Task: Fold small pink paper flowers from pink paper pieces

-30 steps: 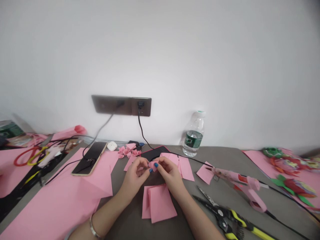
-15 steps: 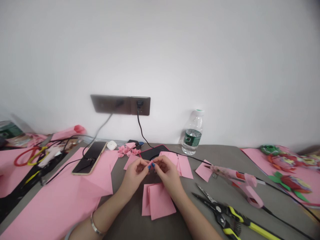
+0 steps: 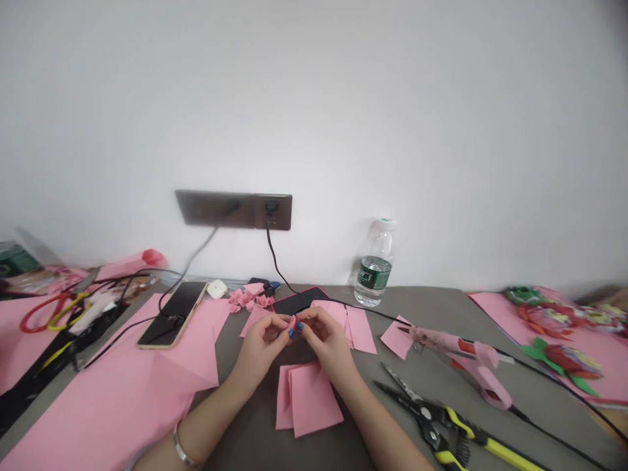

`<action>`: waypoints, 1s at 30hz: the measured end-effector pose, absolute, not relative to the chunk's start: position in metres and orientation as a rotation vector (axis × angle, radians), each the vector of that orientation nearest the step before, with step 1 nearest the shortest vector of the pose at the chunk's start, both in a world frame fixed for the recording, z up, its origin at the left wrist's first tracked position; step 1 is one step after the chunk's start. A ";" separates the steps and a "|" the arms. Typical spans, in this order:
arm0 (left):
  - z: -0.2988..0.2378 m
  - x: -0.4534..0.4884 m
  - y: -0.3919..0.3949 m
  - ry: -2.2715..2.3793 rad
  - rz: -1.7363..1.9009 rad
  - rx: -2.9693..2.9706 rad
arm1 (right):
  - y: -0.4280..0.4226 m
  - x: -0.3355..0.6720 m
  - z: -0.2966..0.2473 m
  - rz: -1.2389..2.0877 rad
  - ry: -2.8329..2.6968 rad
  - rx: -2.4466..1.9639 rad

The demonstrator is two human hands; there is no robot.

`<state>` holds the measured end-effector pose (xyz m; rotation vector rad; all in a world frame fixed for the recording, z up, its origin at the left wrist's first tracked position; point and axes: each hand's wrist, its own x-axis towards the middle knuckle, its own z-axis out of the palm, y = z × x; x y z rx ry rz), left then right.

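Note:
Between the fingertips of both hands is a small folded piece of pink paper (image 3: 293,323), mostly covered by the fingers. My left hand (image 3: 266,340) pinches it from the left, and my right hand (image 3: 322,335) pinches it from the right, thumbs nearly touching. Just below the hands, folded pink paper squares (image 3: 316,400) lie on the grey table. Behind them are more pink sheets (image 3: 362,329) and a dark, red-edged flat object (image 3: 299,299). A cluster of small folded pink paper pieces (image 3: 250,297) sits beyond my left hand.
To the right lie a pink glue gun (image 3: 483,366) with its cable and yellow-black shears (image 3: 432,412). A water bottle (image 3: 373,268) stands by the wall. On the left are a phone (image 3: 173,315), large pink sheets (image 3: 122,392) and red-handled scissors (image 3: 44,314). Paper flowers (image 3: 572,360) lie far right.
The view has shifted slightly. Both hands stay together on the small pink paper, with a little more of it showing between the fingertips.

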<state>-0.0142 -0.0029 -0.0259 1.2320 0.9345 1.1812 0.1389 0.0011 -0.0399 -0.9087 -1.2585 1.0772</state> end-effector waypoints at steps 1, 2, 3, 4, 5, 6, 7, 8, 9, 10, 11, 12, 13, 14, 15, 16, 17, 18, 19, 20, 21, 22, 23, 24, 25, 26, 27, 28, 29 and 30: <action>-0.026 -0.014 -0.003 0.937 1.180 1.233 | 0.001 0.139 -0.040 1.081 -1.255 -0.906; -0.025 -0.014 -0.003 0.938 1.179 1.235 | 0.001 0.139 -0.040 1.083 -1.254 -0.903; -0.025 -0.014 -0.003 0.936 1.179 1.240 | 0.001 0.139 -0.040 1.083 -1.254 -0.900; -0.026 -0.014 -0.003 0.929 1.182 1.247 | 0.001 0.139 -0.040 1.083 -1.256 -0.897; -0.026 -0.014 -0.003 0.921 1.188 1.254 | 0.001 0.138 -0.040 1.082 -1.258 -0.893; -0.027 -0.014 -0.003 0.913 1.196 1.261 | 0.001 0.138 -0.040 1.079 -1.261 -0.889; -0.027 -0.013 -0.003 0.905 1.203 1.267 | 0.001 0.138 -0.040 1.074 -1.264 -0.887; -0.028 -0.013 -0.003 0.899 1.207 1.273 | 0.000 0.138 -0.040 1.068 -1.268 -0.888; -0.029 -0.013 -0.003 0.895 1.209 1.278 | 0.000 0.138 -0.040 1.060 -1.273 -0.891; -0.029 -0.013 -0.003 0.894 1.211 1.281 | 0.000 0.138 -0.040 1.050 -1.279 -0.896; -0.029 -0.013 -0.003 0.896 1.213 1.287 | -0.001 0.138 -0.040 1.039 -1.285 -0.904; -0.029 -0.013 -0.003 0.900 1.213 1.294 | -0.001 0.138 -0.039 1.026 -1.291 -0.913; -0.029 -0.013 -0.004 0.907 1.215 1.299 | -0.002 0.138 -0.039 1.012 -1.296 -0.925; -0.029 -0.013 -0.004 0.916 1.217 1.304 | -0.002 0.138 -0.039 1.001 -1.300 -0.935; -0.028 -0.013 -0.005 0.928 1.219 1.307 | -0.002 0.138 -0.038 0.995 -1.303 -0.942; -0.028 -0.013 -0.005 0.941 1.218 1.311 | -0.002 0.138 -0.038 0.992 -1.306 -0.945; -0.027 -0.013 -0.005 0.953 1.216 1.315 | -0.003 0.138 -0.037 0.994 -1.310 -0.945; -0.026 -0.014 -0.006 0.963 1.214 1.317 | -0.003 0.137 -0.037 0.996 -1.315 -0.942; -0.026 -0.013 -0.006 0.969 1.212 1.316 | -0.003 0.137 -0.037 0.997 -1.323 -0.938; -0.025 -0.013 -0.006 0.971 1.209 1.311 | -0.003 0.137 -0.036 0.995 -1.332 -0.935; -0.023 -0.013 -0.006 0.972 1.209 1.297 | -0.002 0.137 -0.036 0.989 -1.339 -0.935; -0.022 -0.013 -0.006 0.972 1.206 1.279 | -0.002 0.137 -0.036 0.981 -1.346 -0.937; -0.020 -0.013 -0.006 0.974 1.203 1.258 | -0.002 0.137 -0.036 0.972 -1.353 -0.941; -0.019 -0.012 -0.006 0.979 1.197 1.237 | -0.002 0.137 -0.037 0.961 -1.358 -0.948; -0.018 -0.012 -0.006 0.984 1.192 1.216 | -0.002 0.137 -0.037 0.949 -1.365 -0.960; -0.017 -0.012 -0.006 0.990 1.188 1.197 | -0.002 0.138 -0.037 0.931 -1.374 -0.977; -0.016 -0.012 -0.006 0.993 1.186 1.178 | -0.003 0.138 -0.036 0.909 -1.385 -0.998; -0.015 -0.011 -0.006 0.992 1.189 1.156 | -0.004 0.138 -0.036 0.882 -1.398 -1.023; -0.015 -0.011 -0.006 0.988 1.195 1.131 | -0.005 0.138 -0.035 0.849 -1.413 -1.050; -0.016 -0.011 -0.005 0.980 1.201 1.106 | -0.006 0.138 -0.033 0.813 -1.431 -1.075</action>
